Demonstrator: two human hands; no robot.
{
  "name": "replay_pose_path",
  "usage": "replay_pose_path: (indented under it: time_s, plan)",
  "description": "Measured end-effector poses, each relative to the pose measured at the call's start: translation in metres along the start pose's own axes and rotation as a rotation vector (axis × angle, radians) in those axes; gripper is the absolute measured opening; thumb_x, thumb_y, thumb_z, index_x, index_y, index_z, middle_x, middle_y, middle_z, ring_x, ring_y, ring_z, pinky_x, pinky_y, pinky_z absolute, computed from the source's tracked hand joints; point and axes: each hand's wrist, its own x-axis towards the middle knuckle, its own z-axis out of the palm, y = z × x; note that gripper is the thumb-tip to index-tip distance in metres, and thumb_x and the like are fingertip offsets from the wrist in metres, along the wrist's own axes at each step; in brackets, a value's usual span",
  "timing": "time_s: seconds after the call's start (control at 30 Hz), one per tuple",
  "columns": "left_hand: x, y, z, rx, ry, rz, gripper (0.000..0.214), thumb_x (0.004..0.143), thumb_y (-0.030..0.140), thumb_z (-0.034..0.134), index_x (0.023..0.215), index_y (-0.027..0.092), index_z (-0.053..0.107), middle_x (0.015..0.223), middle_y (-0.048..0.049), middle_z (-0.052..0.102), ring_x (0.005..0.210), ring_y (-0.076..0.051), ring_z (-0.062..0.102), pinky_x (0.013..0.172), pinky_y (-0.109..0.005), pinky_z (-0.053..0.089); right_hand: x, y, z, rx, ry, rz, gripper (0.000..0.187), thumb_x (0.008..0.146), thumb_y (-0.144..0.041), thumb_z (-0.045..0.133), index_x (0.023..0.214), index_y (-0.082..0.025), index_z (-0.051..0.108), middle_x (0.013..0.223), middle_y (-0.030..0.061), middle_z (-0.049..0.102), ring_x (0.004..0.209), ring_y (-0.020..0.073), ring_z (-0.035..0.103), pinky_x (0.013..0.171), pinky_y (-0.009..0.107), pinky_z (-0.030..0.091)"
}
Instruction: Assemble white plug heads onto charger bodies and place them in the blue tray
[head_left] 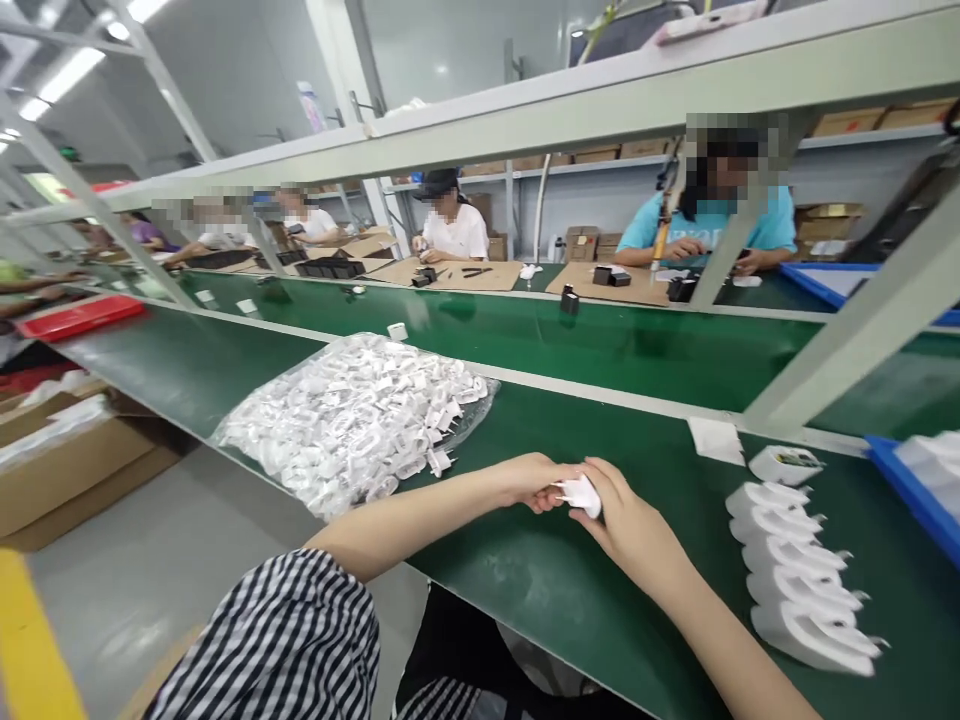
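Both my hands meet over the green work surface point(570, 590) around one small white plug adapter point(581, 493). My left hand point(534, 480) is closed on its left end, fingers curled. My right hand point(628, 520) wraps round its right side. To my left, a heap of several white plug adapters point(352, 420) lies on a clear plastic bag. At the right, a row of several white adapters point(799, 575) lies side by side, prongs pointing right.
A white label sheet point(716, 440) and a roll of stickers point(784, 463) lie beyond the row. A blue tray point(911, 490) sits at the far right. A green conveyor belt point(600, 340) runs behind, with several people seated across it. Cardboard boxes point(67, 460) stand on the floor at left.
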Motion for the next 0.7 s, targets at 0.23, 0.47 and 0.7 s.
replay_pose_path:
  time_s: [0.23, 0.47, 0.7]
  plan:
    - [0.000, 0.018, -0.007, 0.774, 0.118, 0.289, 0.037, 0.068, 0.045, 0.044, 0.048, 0.015, 0.047, 0.038, 0.0060, 0.044, 0.040, -0.005, 0.041, 0.044, -0.017, 0.029, -0.002, 0.018, -0.001, 0.711, -0.233, 0.255, 0.044, 0.074, -0.033, 0.032, 0.114, -0.018, 0.039, 0.100, 0.0074, 0.057, 0.074, 0.0169, 0.059, 0.063, 0.032, 0.049]
    - [0.006, 0.023, 0.014, 0.944, 0.107, 0.430, 0.029, 0.068, 0.046, 0.047, 0.060, 0.019, 0.049, 0.060, 0.0073, 0.053, 0.054, -0.004, 0.047, 0.050, -0.013, 0.033, 0.004, 0.025, 0.011, 0.547, -0.100, 0.420, 0.022, 0.056, -0.037, 0.053, 0.072, -0.024, 0.058, 0.071, 0.0025, 0.065, 0.060, 0.0207, 0.060, 0.049, 0.027, 0.047]
    - [0.018, 0.037, -0.014, 1.098, 0.387, 0.529, 0.032, 0.073, 0.047, 0.036, 0.082, 0.019, 0.048, 0.086, 0.0014, 0.055, 0.079, -0.011, 0.050, 0.064, -0.019, 0.038, 0.003, 0.040, 0.015, 0.449, 0.085, 0.375, 0.025, 0.054, -0.047, 0.051, 0.062, -0.024, 0.057, 0.072, 0.0032, 0.065, 0.057, 0.0194, 0.060, 0.043, 0.025, 0.048]
